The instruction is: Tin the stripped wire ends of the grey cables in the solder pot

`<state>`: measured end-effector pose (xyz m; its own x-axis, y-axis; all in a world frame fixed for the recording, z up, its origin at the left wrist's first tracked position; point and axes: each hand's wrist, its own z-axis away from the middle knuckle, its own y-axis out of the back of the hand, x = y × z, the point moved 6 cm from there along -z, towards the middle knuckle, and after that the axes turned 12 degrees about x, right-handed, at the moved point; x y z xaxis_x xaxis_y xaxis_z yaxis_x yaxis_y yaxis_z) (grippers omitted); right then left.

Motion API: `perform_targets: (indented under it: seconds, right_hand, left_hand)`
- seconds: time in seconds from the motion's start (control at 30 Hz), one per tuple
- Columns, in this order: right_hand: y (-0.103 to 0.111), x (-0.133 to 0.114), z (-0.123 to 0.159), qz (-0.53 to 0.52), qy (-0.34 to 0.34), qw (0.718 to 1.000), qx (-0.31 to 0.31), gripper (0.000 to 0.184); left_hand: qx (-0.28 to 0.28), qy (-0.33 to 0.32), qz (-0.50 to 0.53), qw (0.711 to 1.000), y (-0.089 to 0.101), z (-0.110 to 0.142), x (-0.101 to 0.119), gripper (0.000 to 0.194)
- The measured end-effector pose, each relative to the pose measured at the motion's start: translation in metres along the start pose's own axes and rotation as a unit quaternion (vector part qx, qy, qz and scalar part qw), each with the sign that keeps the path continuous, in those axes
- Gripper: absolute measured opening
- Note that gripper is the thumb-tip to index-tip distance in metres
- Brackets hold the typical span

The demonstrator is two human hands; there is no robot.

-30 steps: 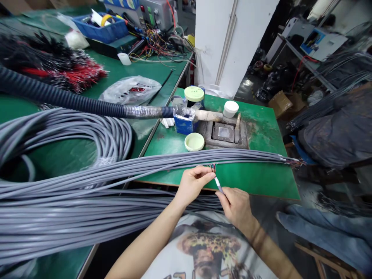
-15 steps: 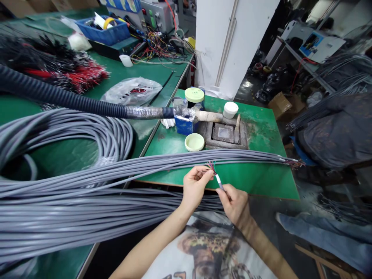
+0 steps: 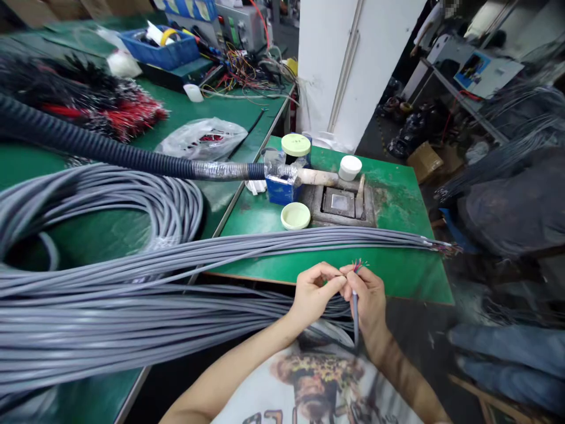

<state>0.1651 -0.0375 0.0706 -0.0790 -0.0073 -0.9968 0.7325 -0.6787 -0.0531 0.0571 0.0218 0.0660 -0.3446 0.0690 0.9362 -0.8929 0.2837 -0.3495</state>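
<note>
Green workbenches fill your head view, with a white pillar [image 3: 335,70] rising behind them. At the far end of the left bench sit a blue tray [image 3: 161,50] and a tangle of coloured wires, and nearer you lie a bundle of red and black leads [image 3: 106,109] and a clear plastic bag [image 3: 203,140]. A black corrugated hose [image 3: 110,156] crosses to a blue container [image 3: 279,191] on the nearer bench. Beside that container are a metal-framed pot [image 3: 339,202], a pale green lid [image 3: 295,215] and a white-capped jar [image 3: 350,168].

A long bundle of grey cables [image 3: 132,318] stretches across the bench edge in front of you, beside a big grey coil [image 3: 168,203]. Your right hand [image 3: 366,300] is closed around one grey cable [image 3: 355,312], holding it nearly upright below the bundle. Its fine coloured wires [image 3: 358,265] fan out just above your fingers. Your left hand [image 3: 314,291] meets the right, its thumb and fingertips [image 3: 338,277] pinched together at the base of those wires, though you cannot tell whether they have hold of a strand.
</note>
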Motion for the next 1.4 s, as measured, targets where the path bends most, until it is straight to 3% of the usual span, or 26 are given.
perform_targets:
  seconds: [0.1, 0.3, 0.43, 0.57, 0.63, 0.77, 0.9, 1.0, 1.1, 1.2, 1.27, 1.4]
  right_hand:
    - [0.003, -0.011, -0.002, 0.078, 0.085, 0.993, 0.007, 0.019]
    - [0.002, -0.014, -0.004, 0.191, 0.153, 0.969, -0.04, 0.019]
    - [0.002, -0.019, -0.006, 0.229, 0.16, 0.96, -0.04, 0.022]
    - [0.006, -0.022, -0.017, 0.204, 0.127, 0.97, -0.027, 0.026]
    - [0.007, -0.021, -0.021, 0.18, 0.114, 0.977, -0.021, 0.027]
    - [-0.001, -0.016, -0.022, 0.192, 0.107, 0.975, -0.037, 0.028]
    - [-0.012, -0.021, -0.021, 0.219, 0.109, 0.967, -0.072, 0.03]
    - [-0.022, -0.042, -0.032, 0.247, 0.145, 0.954, -0.09, 0.031]
    - [-0.044, -0.07, -0.055, 0.303, 0.213, 0.922, -0.115, 0.033]
    - [-0.081, -0.085, -0.083, 0.378, 0.281, 0.866, -0.167, 0.036]
    - [-0.108, -0.083, -0.1, 0.448, 0.316, 0.811, -0.203, 0.036]
    - [-0.15, -0.056, -0.126, 0.612, 0.33, 0.675, -0.246, 0.03]
  left_hand:
    - [0.017, 0.093, 0.088, 0.992, -0.001, -0.003, -0.011, 0.012]
    - [0.055, 0.125, 0.132, 0.982, 0.003, -0.007, -0.026, 0.011]
    - [0.077, 0.17, 0.162, 0.969, 0.009, -0.01, -0.026, 0.015]
    - [0.144, 0.171, 0.225, 0.948, 0.031, -0.02, -0.016, 0.017]
    - [0.128, 0.159, 0.198, 0.959, 0.035, -0.023, -0.012, 0.019]
    - [0.035, 0.158, 0.1, 0.982, 0.022, -0.02, -0.013, 0.021]
    - [0.035, 0.138, 0.065, 0.988, 0.017, -0.016, -0.015, 0.017]
    - [0.027, 0.101, 0.017, 0.994, 0.021, -0.016, -0.011, 0.016]
    - [0.008, -0.029, -0.113, 0.993, 0.03, -0.016, 0.002, 0.016]
    - [-0.016, -0.16, -0.248, 0.955, 0.039, -0.017, 0.009, 0.014]
    - [-0.02, -0.184, -0.302, 0.935, 0.045, -0.02, 0.003, 0.015]
    - [-0.026, -0.187, -0.35, 0.917, 0.052, -0.025, -0.011, 0.017]
